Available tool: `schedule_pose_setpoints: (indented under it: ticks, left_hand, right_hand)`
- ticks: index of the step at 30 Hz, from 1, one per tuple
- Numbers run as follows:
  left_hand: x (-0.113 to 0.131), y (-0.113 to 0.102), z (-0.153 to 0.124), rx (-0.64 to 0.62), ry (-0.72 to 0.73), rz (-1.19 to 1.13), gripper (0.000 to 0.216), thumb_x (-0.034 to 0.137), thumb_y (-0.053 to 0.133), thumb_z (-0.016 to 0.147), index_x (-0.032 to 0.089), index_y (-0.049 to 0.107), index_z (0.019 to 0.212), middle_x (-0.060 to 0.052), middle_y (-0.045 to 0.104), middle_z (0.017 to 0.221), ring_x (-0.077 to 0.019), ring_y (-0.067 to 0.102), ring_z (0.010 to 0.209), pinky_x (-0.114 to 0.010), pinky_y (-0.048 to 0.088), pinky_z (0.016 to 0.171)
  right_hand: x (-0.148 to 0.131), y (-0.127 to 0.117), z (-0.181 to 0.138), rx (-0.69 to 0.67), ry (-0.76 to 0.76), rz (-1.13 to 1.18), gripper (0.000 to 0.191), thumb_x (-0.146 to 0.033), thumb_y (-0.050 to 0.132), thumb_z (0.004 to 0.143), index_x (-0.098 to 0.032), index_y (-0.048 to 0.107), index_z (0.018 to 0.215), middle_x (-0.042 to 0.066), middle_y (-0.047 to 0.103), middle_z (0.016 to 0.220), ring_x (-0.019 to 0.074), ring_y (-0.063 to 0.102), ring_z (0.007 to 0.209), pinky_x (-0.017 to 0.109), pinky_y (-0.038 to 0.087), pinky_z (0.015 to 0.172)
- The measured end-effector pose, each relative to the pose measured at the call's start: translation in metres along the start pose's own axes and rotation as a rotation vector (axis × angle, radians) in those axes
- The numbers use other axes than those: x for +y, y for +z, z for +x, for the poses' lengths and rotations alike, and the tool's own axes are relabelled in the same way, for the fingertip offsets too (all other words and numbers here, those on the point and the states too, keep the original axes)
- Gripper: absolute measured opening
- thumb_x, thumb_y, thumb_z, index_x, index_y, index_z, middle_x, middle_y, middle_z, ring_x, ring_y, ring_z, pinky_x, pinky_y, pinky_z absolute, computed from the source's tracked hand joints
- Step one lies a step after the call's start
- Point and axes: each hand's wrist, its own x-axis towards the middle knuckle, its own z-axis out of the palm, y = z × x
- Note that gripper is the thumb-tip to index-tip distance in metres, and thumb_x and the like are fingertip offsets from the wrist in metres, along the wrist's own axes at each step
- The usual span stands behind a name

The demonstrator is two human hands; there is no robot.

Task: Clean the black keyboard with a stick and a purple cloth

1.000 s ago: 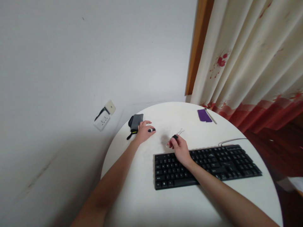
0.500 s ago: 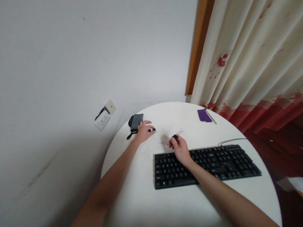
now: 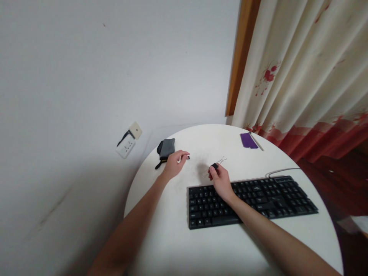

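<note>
Between the thumb and fingers of my right hand (image 3: 222,180) is a black binder clip (image 3: 214,166). One of its wire handles points up and right, away from the hand. My right wrist is over the black keyboard (image 3: 258,199). At the left side of the table, my left hand (image 3: 175,164) has its thumb and fingers drawn together at a small black-and-white object (image 3: 188,157), mostly hidden by the fingers. Just behind that hand lies a grey pouch (image 3: 167,147) with a black strap.
The round white table (image 3: 163,230) meets the wall at the back left. A purple cloth (image 3: 248,140) and a thin stick (image 3: 257,142) lie at the far right. The keyboard's cable (image 3: 283,169) runs right. A wall socket (image 3: 125,146) and a curtain (image 3: 287,96) flank the table.
My left fingers have closed in around the small black-and-white object, which shows less now. My right hand with the binder clip has shifted very slightly to the right.
</note>
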Motion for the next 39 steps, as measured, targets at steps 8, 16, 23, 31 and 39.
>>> schedule_pose_setpoints:
  ticks: [8, 16, 23, 31, 39]
  left_hand:
    - [0.029, 0.019, -0.013, -0.670, 0.025, -0.310, 0.023, 0.033, 0.056, 0.090, 0.017, 0.072, 0.092, -0.004, 0.068, 0.084, -0.0142, 0.059, 0.074, -0.025, 0.044, 0.066]
    - [0.025, 0.019, -0.015, -0.844, 0.011, -0.397, 0.028, 0.037, 0.068, 0.083, 0.015, 0.072, 0.100, -0.004, 0.065, 0.086, -0.0117, 0.055, 0.072, -0.021, 0.041, 0.064]
    - [0.032, 0.022, -0.015, -0.875, 0.042, -0.369, 0.028, 0.036, 0.078, 0.072, 0.014, 0.071, 0.086, -0.002, 0.061, 0.080, -0.0129, 0.054, 0.073, -0.023, 0.043, 0.067]
    - [0.037, 0.025, -0.015, -0.855, 0.075, -0.340, 0.026, 0.035, 0.077, 0.073, 0.012, 0.066, 0.079, 0.000, 0.059, 0.078, -0.0122, 0.051, 0.070, -0.022, 0.040, 0.064]
    - [0.037, 0.029, -0.015, -0.818, 0.115, -0.320, 0.024, 0.034, 0.077, 0.074, 0.012, 0.066, 0.077, -0.001, 0.060, 0.077, -0.0134, 0.054, 0.071, -0.023, 0.042, 0.066]
  right_hand:
    - [-0.017, -0.017, 0.001, -0.243, -0.130, -0.150, 0.025, -0.040, 0.048, 0.094, -0.019, 0.055, 0.080, 0.000, 0.055, 0.068, 0.0144, 0.052, 0.063, 0.026, 0.041, 0.059]
    - [-0.011, -0.031, -0.002, -0.409, -0.274, -0.354, 0.022, -0.030, 0.047, 0.096, -0.019, 0.051, 0.077, 0.000, 0.054, 0.072, 0.0145, 0.049, 0.069, 0.026, 0.037, 0.066]
    - [-0.011, -0.030, -0.004, -0.538, -0.361, -0.439, 0.019, -0.031, 0.047, 0.097, -0.019, 0.056, 0.085, 0.002, 0.058, 0.079, 0.0161, 0.053, 0.075, 0.028, 0.040, 0.070]
    - [-0.016, -0.030, -0.006, -0.625, -0.464, -0.464, 0.017, -0.029, 0.047, 0.097, -0.020, 0.059, 0.089, 0.004, 0.060, 0.086, 0.0172, 0.056, 0.081, 0.028, 0.042, 0.075]
    - [-0.010, -0.029, -0.003, -0.549, -0.339, -0.423, 0.022, -0.033, 0.048, 0.096, -0.019, 0.064, 0.090, 0.005, 0.064, 0.084, 0.0184, 0.057, 0.079, 0.030, 0.044, 0.076]
